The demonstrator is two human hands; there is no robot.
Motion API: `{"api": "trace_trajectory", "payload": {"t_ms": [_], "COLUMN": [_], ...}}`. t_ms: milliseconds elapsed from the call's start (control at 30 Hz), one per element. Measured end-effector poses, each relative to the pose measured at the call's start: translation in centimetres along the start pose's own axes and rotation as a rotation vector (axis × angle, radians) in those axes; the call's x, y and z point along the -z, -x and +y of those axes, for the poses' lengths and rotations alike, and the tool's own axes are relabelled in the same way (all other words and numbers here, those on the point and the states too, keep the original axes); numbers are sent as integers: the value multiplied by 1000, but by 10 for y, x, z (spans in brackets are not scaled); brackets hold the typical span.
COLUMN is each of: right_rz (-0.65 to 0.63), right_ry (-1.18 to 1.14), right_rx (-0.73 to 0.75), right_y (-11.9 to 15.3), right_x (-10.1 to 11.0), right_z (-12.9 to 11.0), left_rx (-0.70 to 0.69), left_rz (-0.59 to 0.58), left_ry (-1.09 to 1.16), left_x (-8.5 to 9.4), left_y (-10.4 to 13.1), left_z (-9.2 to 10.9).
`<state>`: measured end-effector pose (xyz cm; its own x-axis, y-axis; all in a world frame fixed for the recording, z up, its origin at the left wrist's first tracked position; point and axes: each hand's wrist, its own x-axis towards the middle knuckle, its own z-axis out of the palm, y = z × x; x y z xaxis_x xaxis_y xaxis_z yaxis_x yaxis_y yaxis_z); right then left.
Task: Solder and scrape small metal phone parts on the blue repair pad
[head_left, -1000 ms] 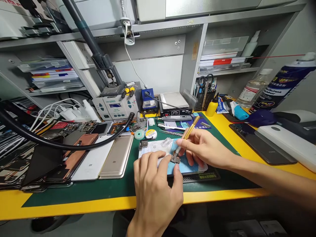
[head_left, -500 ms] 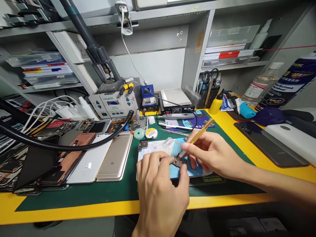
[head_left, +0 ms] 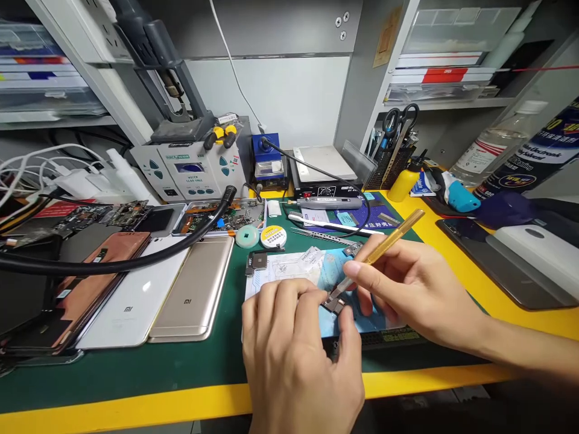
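My right hand (head_left: 420, 283) pinches a gold-handled craft knife (head_left: 393, 237), tilted down to the left. Its flat metal blade reaches a small dark circuit board (head_left: 335, 305), partly hidden by my fingers. Thumb and index finger of my left hand (head_left: 301, 355) close round that board from the near side, holding it down. Beneath it lies a blue and white printed sheet (head_left: 289, 263). Another small dark phone part (head_left: 259, 261) rests on the sheet's far left corner, and a little metal part (head_left: 353, 248) sits near its far edge.
To the left lie a gold phone (head_left: 194, 289), a white phone (head_left: 131, 301) and a black hose (head_left: 136, 259) above them. Behind are tweezers (head_left: 321, 238), a white brush (head_left: 335, 224), a round tin (head_left: 273, 236) and a hot-air station (head_left: 190, 172). A yellow bottle (head_left: 406, 181) stands right.
The camera view has tilted down and come closer, so the bench things look larger. Both hands keep their grips on the board and the knife, with the blade still at the board.
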<state>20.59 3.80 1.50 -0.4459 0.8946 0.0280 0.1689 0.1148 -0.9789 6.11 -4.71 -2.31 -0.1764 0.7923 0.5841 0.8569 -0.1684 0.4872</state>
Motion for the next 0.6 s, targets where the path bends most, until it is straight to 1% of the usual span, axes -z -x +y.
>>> {"api": "trace_trajectory", "payload": {"t_ms": [133, 233, 433, 600], "right_rz": [25, 47, 34, 39], "right_ry": [-23, -32, 1, 46], "right_rx": [25, 52, 59, 122], "right_y": [1, 2, 2, 4], "right_x": [-3, -6, -6, -6], "right_z": [0, 0, 3, 9], "left_rx": [-7, 17, 53, 60], "left_rz": [-2, 6, -8, -15], "left_ry": [4, 26, 75, 95], "left_x": [0, -1, 0, 1], "left_y": [0, -1, -4, -5], "left_z": [-1, 0, 3, 2]}}
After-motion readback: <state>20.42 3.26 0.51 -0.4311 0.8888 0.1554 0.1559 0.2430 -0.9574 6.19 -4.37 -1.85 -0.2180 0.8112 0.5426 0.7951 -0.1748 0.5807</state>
